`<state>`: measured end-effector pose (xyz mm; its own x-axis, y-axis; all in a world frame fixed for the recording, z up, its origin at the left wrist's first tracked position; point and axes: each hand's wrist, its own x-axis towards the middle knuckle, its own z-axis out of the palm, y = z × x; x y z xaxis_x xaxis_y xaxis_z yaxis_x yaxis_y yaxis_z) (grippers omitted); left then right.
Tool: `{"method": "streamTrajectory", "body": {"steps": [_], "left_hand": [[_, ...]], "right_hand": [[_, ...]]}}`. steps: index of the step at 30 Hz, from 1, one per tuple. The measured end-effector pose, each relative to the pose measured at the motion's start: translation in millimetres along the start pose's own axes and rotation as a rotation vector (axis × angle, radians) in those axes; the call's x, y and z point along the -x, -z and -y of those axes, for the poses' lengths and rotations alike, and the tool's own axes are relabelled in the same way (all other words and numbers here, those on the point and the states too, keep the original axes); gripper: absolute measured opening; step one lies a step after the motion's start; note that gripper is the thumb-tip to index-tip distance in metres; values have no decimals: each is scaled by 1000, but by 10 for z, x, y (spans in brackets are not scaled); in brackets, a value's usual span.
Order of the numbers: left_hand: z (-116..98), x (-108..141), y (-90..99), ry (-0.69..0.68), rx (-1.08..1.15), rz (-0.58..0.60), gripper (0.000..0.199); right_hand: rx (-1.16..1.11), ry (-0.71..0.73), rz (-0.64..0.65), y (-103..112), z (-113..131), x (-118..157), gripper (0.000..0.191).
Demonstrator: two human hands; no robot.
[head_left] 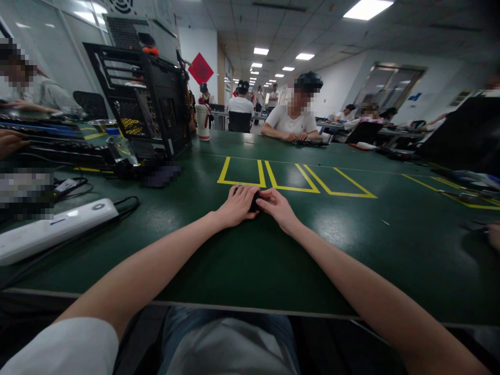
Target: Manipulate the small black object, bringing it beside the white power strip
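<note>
Between my two hands, low over the green table (250, 260), is a small black object (254, 202) whose kind I cannot make out. My left hand (237, 204) lies over its left side, fingers curled round it and hiding most of it. From the right, my right hand (277, 207) grips its edge with thumb and fingertips. Just beyond the hands, yellow tape outlines (292, 189) mark three bays on the tabletop.
A black computer case (156, 99) stands at back left beside a paper cup (202, 122). A white power strip (58, 229) with cables lies on the left. Across the table sits a person (292, 117). At right are more tape lines (429, 187) and another person's hand (494, 235).
</note>
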<state>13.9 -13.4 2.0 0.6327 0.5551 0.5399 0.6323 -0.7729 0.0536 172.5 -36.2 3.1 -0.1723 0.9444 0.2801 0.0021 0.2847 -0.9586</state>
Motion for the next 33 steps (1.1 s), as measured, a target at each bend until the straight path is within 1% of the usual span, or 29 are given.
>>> {"method": "streamTrajectory", "body": {"steps": [3, 6, 9, 12, 17, 20, 23, 26, 29, 33], "left_hand": [[-3, -5, 5, 10, -4, 5, 56], [-5, -8, 15, 15, -7, 14, 57], [-10, -8, 23, 21, -9, 21, 57], [-15, -11, 26, 26, -17, 21, 57], [-16, -20, 30, 18, -15, 20, 55], [-19, -24, 35, 28, -14, 23, 55], [-25, -22, 42, 38, -20, 25, 55], [-27, -18, 50, 36, -17, 30, 56], [-30, -19, 55, 42, -6, 34, 57], [-33, -29, 47, 49, 3, 36, 55]], "right_hand": [[-12, -54, -10, 8, -20, -14, 31], [-7, -82, 23, 24, -42, -23, 34], [-14, -19, 58, 31, -36, -15, 32], [-11, 43, 72, 28, -12, 1, 35], [11, -5, 16, 2, 13, -10, 26], [34, -32, -19, -7, 3, -31, 29], [54, -74, -8, 1, -14, -40, 33], [39, -27, 42, 15, -15, -29, 32], [25, 43, 52, 18, 2, -10, 33], [28, -8, -2, 7, 12, -8, 27]]}}
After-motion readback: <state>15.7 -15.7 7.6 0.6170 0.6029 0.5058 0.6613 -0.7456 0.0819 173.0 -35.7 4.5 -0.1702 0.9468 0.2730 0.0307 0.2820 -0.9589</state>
